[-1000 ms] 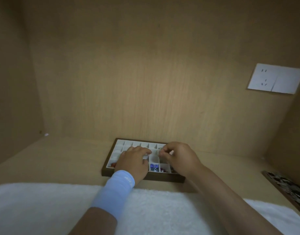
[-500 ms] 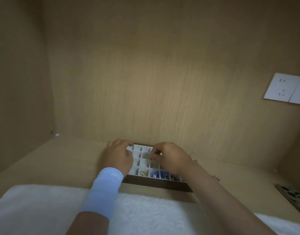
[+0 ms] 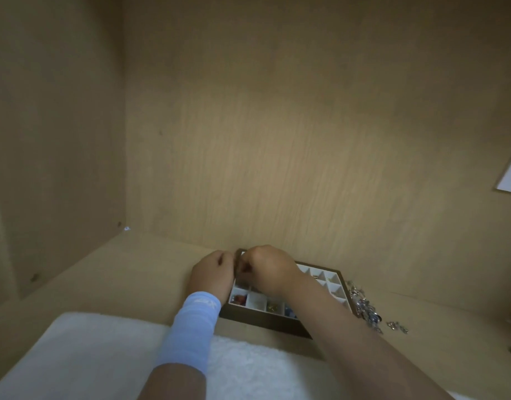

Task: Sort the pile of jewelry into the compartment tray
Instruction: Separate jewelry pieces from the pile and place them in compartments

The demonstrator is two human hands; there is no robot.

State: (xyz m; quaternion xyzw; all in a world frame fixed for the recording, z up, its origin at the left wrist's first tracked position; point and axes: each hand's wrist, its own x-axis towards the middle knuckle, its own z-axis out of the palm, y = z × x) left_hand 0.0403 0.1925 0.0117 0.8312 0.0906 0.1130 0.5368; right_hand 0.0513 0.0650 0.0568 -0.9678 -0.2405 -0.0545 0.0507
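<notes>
The dark wooden tray with white square compartments [image 3: 263, 321] lies under both hands. The left hand [image 3: 212, 274] and right hand [image 3: 267, 269] curl together over its far-left corner, and what they pinch, if anything, cannot be told. Release low, inside one cell. The tangled silver jewelry pile [image 3: 364, 308] lies well right of the right hand.

A: What colour is the tray [image 3: 266, 321]?
B: Dark brown frame, white compartments. Inside it there are red pieces [image 3: 239, 299], gold pieces [image 3: 273, 306] and blue pieces [image 3: 289, 312].
A: And the jewelry pile [image 3: 364, 307]?
B: Silvery, with a bit of blue.
A: The wristband [image 3: 190, 333]?
B: Pale blue, with a white mark on it. The towel [image 3: 75, 356] is white, and the walls [image 3: 277, 140] are tan with a fine wood grain.
</notes>
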